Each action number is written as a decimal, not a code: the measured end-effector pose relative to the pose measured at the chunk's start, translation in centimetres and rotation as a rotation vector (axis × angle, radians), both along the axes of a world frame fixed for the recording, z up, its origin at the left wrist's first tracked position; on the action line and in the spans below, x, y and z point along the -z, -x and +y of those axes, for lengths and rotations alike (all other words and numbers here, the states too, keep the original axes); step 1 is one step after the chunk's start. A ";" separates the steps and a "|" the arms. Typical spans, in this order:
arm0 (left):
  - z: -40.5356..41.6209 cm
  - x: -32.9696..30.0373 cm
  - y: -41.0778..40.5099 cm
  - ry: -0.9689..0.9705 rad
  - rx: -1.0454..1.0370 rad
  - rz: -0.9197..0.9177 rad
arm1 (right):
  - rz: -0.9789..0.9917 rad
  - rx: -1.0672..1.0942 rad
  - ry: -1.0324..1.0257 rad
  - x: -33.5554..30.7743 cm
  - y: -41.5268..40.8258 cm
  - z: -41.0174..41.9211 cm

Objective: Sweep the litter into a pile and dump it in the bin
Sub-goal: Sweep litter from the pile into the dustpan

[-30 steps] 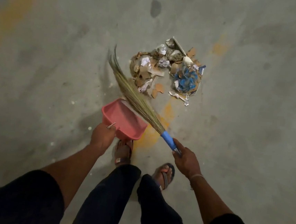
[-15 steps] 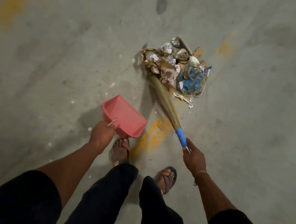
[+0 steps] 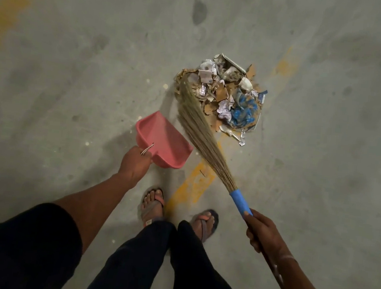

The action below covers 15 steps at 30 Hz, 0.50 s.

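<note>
A pile of litter (image 3: pixel 226 96) lies on the concrete floor ahead: torn cardboard, crumpled paper, foil and a blue plastic wad. My right hand (image 3: pixel 261 232) grips the blue handle of a grass broom (image 3: pixel 200 131), whose bristle tips touch the pile's left edge. My left hand (image 3: pixel 135 162) holds a pink dustpan (image 3: pixel 162 139) by its handle, just left of the broom and short of the pile, its mouth facing away from me. No bin is in sight.
Grey concrete floor (image 3: pixel 76 63) stretches all around, with faded yellow paint marks (image 3: pixel 192 186) and a dark stain (image 3: pixel 199 11) beyond the pile. My two sandalled feet (image 3: pixel 153 203) stand just behind the dustpan and broom.
The broom swung from left of the pile into its left side, pushing scattered cardboard scraps tighter together. My right hand drew back and to the right. The dustpan stayed in place.
</note>
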State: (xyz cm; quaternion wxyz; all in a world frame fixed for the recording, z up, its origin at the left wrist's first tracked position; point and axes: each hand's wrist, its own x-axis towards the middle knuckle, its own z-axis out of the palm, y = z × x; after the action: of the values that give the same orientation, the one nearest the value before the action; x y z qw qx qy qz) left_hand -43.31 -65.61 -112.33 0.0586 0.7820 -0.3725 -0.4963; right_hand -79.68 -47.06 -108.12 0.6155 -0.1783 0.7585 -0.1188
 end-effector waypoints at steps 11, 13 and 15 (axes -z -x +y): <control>-3.0 3.5 1.2 0.106 0.024 -0.018 | 0.385 -0.141 0.340 4.9 1.2 -5.8; -3.9 4.2 1.5 0.154 0.016 -0.012 | 0.564 -0.240 0.370 6.9 1.9 -8.7; -4.9 5.2 1.7 0.193 0.009 0.004 | 0.709 -0.326 0.399 9.0 2.7 -11.9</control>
State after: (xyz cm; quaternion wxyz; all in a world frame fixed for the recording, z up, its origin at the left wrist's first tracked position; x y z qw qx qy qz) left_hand -44.97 -70.48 -117.54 0.1323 0.7702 -0.4220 -0.4597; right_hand -82.36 -59.00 -117.17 0.2812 -0.4410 0.8469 -0.0958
